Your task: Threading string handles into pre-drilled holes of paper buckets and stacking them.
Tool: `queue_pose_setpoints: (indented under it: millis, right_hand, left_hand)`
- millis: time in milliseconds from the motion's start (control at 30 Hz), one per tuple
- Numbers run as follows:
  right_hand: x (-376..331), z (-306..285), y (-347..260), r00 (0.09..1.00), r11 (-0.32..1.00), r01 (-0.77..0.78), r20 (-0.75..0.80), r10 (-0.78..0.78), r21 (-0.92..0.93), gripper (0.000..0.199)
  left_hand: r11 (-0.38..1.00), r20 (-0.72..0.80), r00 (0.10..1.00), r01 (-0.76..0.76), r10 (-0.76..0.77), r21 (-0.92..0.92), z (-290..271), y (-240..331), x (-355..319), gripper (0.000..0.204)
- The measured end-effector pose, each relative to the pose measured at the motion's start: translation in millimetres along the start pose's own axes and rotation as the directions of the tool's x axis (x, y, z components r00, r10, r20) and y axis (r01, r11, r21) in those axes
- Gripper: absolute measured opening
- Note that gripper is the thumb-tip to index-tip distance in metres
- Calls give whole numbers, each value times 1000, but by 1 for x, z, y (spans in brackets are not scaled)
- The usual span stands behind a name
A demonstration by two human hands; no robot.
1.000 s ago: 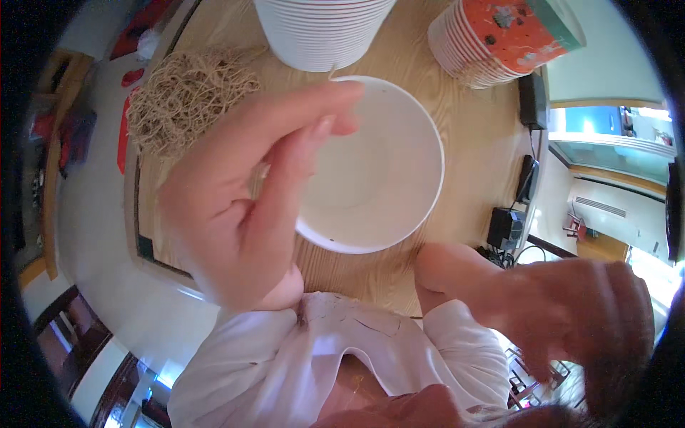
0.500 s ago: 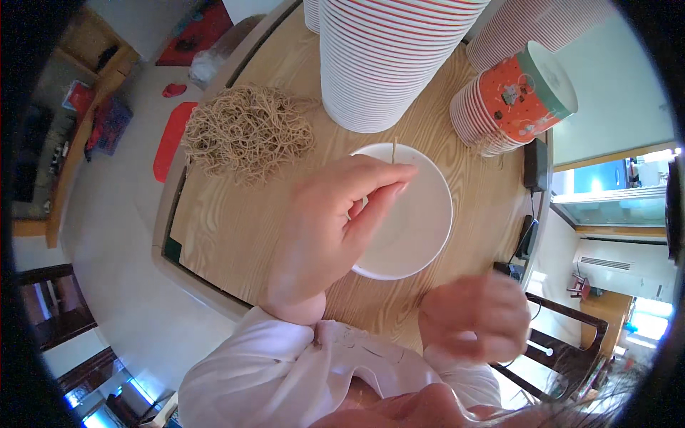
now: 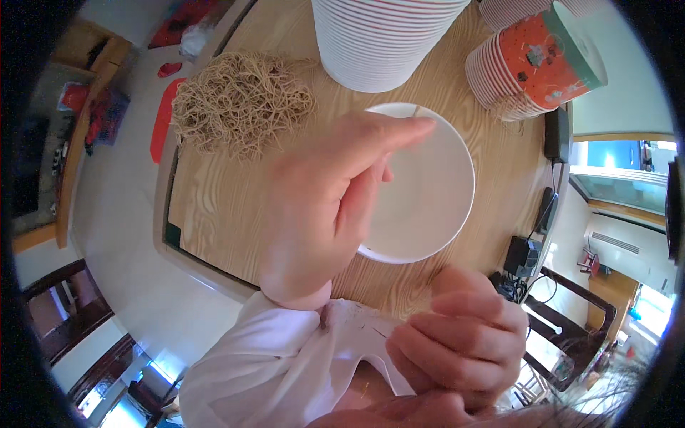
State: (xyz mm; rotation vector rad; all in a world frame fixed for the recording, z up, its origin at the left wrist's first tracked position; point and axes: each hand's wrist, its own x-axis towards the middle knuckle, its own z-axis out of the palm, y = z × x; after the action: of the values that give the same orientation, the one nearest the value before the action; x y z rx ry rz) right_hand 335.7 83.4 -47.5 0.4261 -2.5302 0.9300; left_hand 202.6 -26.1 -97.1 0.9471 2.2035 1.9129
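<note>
My left hand (image 3: 332, 189) hovers over the near-left part of a white round paper bucket (image 3: 428, 192) on the table. Its index finger stretches toward the far rim, and the thumb lies below it; the other fingers are mostly hidden. A short piece of tan string (image 3: 419, 110) shows at that rim, just beyond the index fingertip. Closer to my body, my right hand (image 3: 460, 339) is curled with its fingers folded in. What it holds, if anything, is hidden. A loose tangled heap of tan strings (image 3: 242, 103) lies on the left of the table.
A tall stack of white paper buckets (image 3: 382, 46) stands at the far middle. To the right, a shorter stack of orange and green buckets (image 3: 539, 57) lies tilted. Black power adapters (image 3: 524, 255) and cables line the right table edge. A dark chair (image 3: 581, 321) stands beyond.
My left index finger has straightened away from the thumb. The right hand has come closer to my body, its fingers curled. The whole view has shifted, with table things higher in the picture.
</note>
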Motion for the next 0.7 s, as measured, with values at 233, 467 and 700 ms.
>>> queue_pose_setpoints:
  millis: [233, 467, 700]
  right_hand:
    - [-5, -27, -4, 990, 997, 7, 138, 4, -83, 25]
    - [-4, -16, 20, 946, 947, 320, -53, -319, 22, 16]
    - [8, -6, 39, 858, 825, 508, -65, -509, 247, 12]
  left_hand:
    - [1000, -76, 997, -10, 12, 26, 2, 0, -1, 22]
    - [999, -20, 999, -27, 28, 30, 5, 5, 0, 23]
    - [998, 6, 999, -38, 38, 55, -3, 4, -3, 25]
